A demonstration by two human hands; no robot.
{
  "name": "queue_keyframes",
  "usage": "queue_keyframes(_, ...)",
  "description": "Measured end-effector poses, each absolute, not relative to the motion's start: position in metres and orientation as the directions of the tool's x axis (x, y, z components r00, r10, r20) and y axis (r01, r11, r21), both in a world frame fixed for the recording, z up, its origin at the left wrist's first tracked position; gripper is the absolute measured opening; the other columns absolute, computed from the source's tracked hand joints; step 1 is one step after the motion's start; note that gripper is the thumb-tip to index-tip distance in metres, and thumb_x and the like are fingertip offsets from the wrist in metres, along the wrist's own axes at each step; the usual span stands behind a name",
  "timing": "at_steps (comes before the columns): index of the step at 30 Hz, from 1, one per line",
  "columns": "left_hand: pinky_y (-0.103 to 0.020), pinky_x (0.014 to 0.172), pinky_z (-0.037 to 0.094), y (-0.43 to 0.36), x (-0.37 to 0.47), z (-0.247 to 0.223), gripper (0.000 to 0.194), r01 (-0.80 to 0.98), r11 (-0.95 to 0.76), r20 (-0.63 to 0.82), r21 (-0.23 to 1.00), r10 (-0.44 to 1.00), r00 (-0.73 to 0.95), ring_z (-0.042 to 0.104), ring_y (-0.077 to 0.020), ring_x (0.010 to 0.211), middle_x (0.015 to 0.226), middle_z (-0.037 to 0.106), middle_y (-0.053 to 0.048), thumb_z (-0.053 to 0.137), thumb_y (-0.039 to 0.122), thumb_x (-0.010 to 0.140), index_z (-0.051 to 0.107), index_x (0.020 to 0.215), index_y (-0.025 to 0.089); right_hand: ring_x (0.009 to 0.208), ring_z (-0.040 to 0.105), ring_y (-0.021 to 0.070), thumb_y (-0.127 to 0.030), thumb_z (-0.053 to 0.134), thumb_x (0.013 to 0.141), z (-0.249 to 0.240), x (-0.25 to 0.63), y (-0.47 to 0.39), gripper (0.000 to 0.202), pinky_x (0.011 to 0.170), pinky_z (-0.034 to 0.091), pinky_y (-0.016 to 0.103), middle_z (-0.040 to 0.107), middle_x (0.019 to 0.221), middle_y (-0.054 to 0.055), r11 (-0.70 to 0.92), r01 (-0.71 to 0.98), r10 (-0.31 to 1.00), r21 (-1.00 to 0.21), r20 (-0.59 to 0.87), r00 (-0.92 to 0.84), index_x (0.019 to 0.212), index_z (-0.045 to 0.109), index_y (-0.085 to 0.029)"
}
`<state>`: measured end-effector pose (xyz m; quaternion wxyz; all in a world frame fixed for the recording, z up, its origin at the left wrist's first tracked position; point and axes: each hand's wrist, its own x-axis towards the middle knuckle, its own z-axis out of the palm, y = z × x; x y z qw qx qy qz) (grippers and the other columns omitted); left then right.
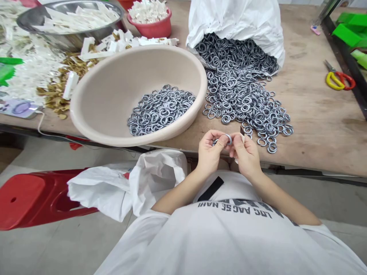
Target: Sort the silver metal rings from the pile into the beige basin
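My left hand (210, 151) pinches a grey ring (228, 139) between thumb and fingers, and part of another ring shows inside the hand. Close against it, my right hand (243, 152) is closed, with a small white piece (242, 138) showing between its fingers; its kind I cannot make out. Both hands are at the table's front edge. Just beyond them spreads a pile of grey rings (243, 95), spilling out of a white sack (235, 19). To the left stands a large beige basin (103, 88) with more grey rings (164, 109) inside.
A steel bowl (71, 38) and a red bowl (151, 26) hold white pieces at the back left. Brown pieces (63, 82) lie by the basin. Scissors (340, 78) lie at right. A white bag (155, 177) and red stool (31, 198) are below the table.
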<state>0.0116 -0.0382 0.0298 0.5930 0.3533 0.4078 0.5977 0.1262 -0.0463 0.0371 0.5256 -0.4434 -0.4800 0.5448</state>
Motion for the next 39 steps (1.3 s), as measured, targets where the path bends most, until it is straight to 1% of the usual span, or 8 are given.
queue_keyframes(6, -0.020, 0.050, 0.037, -0.044, 0.015, 0.033, 0.037, -0.407, 0.050, -0.052, 0.912, 0.999, 0.006, 0.047, -0.0067, 0.052, 0.065, 0.055, 0.004, 0.073, 0.054, 0.081, 0.058, 0.082, 0.020, 0.055, 0.051, 0.0100, -0.049, 0.067, 0.089, 0.040, 0.129, -0.050, 0.029, 0.054, 0.044, 0.024, 0.059, 0.067, -0.004, 0.107, -0.075, 0.994, -0.991, 0.109, -0.021, 0.082, 0.059, -0.022)
queue_keyframes(11, -0.021, 0.047, 0.026, -0.047, 0.013, 0.033, 0.042, -0.395, 0.048, -0.010, 0.917, 0.995, 0.097, 0.032, -0.0064, 0.048, 0.054, 0.039, 0.006, 0.064, 0.057, 0.087, 0.053, 0.074, 0.019, 0.045, 0.033, 0.0066, -0.048, 0.075, 0.083, 0.037, 0.133, -0.039, 0.036, 0.044, 0.029, 0.022, 0.044, 0.056, -0.009, 0.005, -0.220, 0.994, -0.975, 0.030, -0.107, 0.075, 0.052, -0.022)
queue_keyframes(16, -0.019, 0.044, 0.023, -0.046, 0.007, 0.042, 0.046, -0.486, 0.185, -0.091, 0.854, 0.973, 0.212, 0.027, -0.0059, 0.047, 0.056, 0.034, 0.006, 0.065, 0.057, 0.086, 0.046, 0.069, 0.018, 0.051, 0.033, 0.0098, -0.059, 0.051, 0.096, 0.047, 0.148, -0.037, 0.040, 0.049, 0.026, 0.026, 0.040, 0.061, -0.006, 0.160, 0.024, 0.978, -0.987, 0.155, -0.139, 0.079, 0.054, -0.022)
queue_keyframes(20, -0.017, 0.042, 0.023, -0.044, 0.003, 0.047, 0.045, -0.544, 0.227, -0.130, 0.807, 0.969, 0.211, 0.025, -0.0048, 0.045, 0.054, 0.032, 0.007, 0.067, 0.054, 0.085, 0.045, 0.069, 0.018, 0.059, 0.044, 0.0121, -0.049, 0.052, 0.099, 0.061, 0.156, -0.048, 0.035, 0.058, 0.030, 0.028, 0.048, 0.064, -0.003, 0.447, 0.456, 0.892, -0.769, 0.350, -0.284, 0.078, 0.056, -0.021)
queue_keyframes(26, -0.015, 0.040, 0.023, -0.046, 0.003, 0.046, 0.043, -0.565, 0.300, -0.197, 0.768, 0.951, 0.237, 0.026, -0.0038, 0.043, 0.053, 0.033, 0.008, 0.072, 0.053, 0.081, 0.049, 0.073, 0.018, 0.060, 0.046, 0.0117, -0.047, 0.050, 0.100, 0.061, 0.151, -0.056, 0.039, 0.059, 0.029, 0.028, 0.052, 0.065, -0.002, 0.552, 0.619, 0.830, -0.559, 0.440, -0.344, 0.072, 0.053, -0.020)
queue_keyframes(32, -0.016, 0.041, 0.020, -0.050, 0.001, 0.048, 0.043, -0.576, 0.340, -0.165, 0.743, 0.927, 0.336, 0.025, -0.0036, 0.044, 0.053, 0.032, 0.008, 0.070, 0.047, 0.084, 0.044, 0.068, 0.017, 0.062, 0.055, 0.0158, -0.055, 0.038, 0.102, 0.049, 0.161, -0.023, 0.047, 0.059, 0.029, 0.029, 0.061, 0.066, 0.001, 0.330, 0.784, 0.940, -0.525, 0.261, -0.221, 0.077, 0.060, -0.021)
queue_keyframes(36, -0.018, 0.042, 0.022, -0.048, -0.006, 0.052, 0.039, -0.609, 0.305, -0.151, 0.732, 0.944, 0.292, 0.029, -0.0050, 0.042, 0.051, 0.034, 0.006, 0.065, 0.038, 0.087, 0.039, 0.065, 0.019, 0.083, 0.066, 0.0238, -0.052, 0.051, 0.097, 0.050, 0.153, 0.013, 0.033, 0.065, 0.035, 0.030, 0.073, 0.101, 0.006, 0.249, 0.909, 0.961, -0.335, 0.201, -0.189, 0.110, 0.065, -0.025)
queue_keyframes(39, -0.019, 0.042, 0.023, -0.045, -0.015, 0.052, 0.032, -0.657, 0.312, -0.165, 0.687, 0.947, 0.277, 0.032, -0.0054, 0.042, 0.054, 0.039, 0.005, 0.061, 0.033, 0.085, 0.039, 0.066, 0.019, 0.089, 0.068, 0.0275, -0.042, 0.060, 0.094, 0.051, 0.138, 0.033, 0.032, 0.069, 0.040, 0.033, 0.070, 0.114, 0.011, 0.242, 0.955, 0.965, -0.173, 0.143, -0.219, 0.118, 0.062, -0.022)
